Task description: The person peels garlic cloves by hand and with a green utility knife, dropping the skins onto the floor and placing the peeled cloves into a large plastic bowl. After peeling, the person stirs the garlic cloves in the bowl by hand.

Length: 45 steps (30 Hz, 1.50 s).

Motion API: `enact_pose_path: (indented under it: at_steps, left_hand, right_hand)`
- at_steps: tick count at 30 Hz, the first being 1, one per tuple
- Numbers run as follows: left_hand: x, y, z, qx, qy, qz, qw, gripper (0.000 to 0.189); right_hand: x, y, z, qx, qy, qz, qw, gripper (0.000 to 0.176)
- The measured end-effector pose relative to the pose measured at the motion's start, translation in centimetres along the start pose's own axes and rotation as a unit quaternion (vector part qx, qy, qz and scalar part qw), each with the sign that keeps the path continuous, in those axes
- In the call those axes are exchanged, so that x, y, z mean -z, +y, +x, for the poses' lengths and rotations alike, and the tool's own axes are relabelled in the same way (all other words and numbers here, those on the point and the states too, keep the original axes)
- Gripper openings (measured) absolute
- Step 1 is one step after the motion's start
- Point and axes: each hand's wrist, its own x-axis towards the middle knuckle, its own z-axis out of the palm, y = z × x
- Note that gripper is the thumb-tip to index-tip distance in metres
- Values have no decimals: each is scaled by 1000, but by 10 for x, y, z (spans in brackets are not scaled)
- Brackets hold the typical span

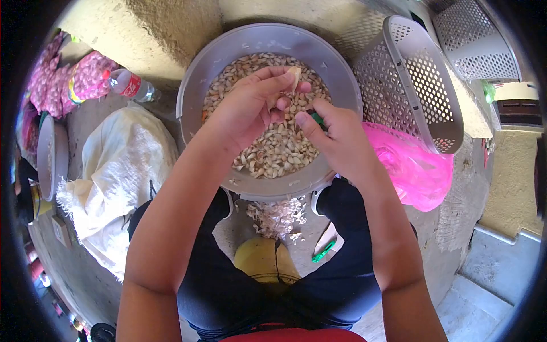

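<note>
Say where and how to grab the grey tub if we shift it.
Grip the rim of the tub at its left and right, one hand each, coming from the person's side. It's round and wide with many cloves inside, so opposite holds should keep it level. The perforated basket and pink bag crowd the right side.

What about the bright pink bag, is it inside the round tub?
No, the pink bag lies outside the tub, next to the perforated basket.
</note>
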Motion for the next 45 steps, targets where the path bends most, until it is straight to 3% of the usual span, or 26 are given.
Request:
enact_pose_path:
  at_steps: [5, 8, 17, 27, 45]
  left_hand:
    - [-3, 0, -1, 10, 0, 15, 1000, 22]
    - [-3, -1, -1, 12, -14, 34, 999, 21]
    - [-6, -3, -2, 2, -60, 96, 994, 21]
    - [-3, -4, -1, -19, -83, 104, 991, 21]
    - [-5, -6, -3, -47, -46, 130, 989, 18]
  right_hand:
    - [-1, 8, 3, -87, 47, 120, 988, 30]
    - [1, 15, 6, -65, 95, 124, 986, 30]
    - [6, 13, 4, -20, 97, 75, 992, 31]
    - [8, 12, 5, -35, 101, 70, 992, 31]
    - [7, 15, 4, -45, 96, 92, 990, 32]
